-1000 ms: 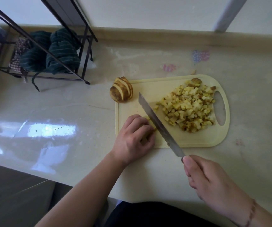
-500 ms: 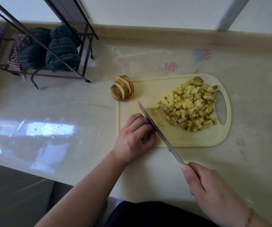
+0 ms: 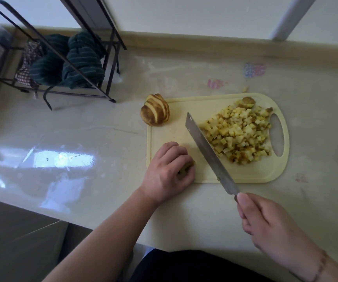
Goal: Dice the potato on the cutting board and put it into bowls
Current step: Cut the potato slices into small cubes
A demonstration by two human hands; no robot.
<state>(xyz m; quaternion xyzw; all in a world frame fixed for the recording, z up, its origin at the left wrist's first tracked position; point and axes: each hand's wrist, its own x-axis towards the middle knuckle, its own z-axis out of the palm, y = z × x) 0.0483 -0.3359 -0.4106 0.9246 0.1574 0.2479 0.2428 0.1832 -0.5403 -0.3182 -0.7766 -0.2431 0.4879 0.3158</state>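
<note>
A pale yellow cutting board [image 3: 245,176] lies on the counter. A heap of diced potato [image 3: 239,133] covers its right half. A sliced potato half [image 3: 155,112] stands at the board's far left corner. My left hand [image 3: 169,169] curls over a small potato piece [image 3: 184,169] at the board's near left. My right hand [image 3: 265,224] grips the handle of a cleaver [image 3: 206,151], whose blade lies against the left side of the dice heap. No bowl is in view.
A black wire rack [image 3: 66,58] holding dark green striped cloths [image 3: 78,60] stands at the far left of the glossy counter [image 3: 62,139]. The wall runs along the back. The counter's near edge drops off at lower left.
The cleaver has swung right from beside my left hand and pushed loose dice into the heap. My left hand has stayed over the potato piece.
</note>
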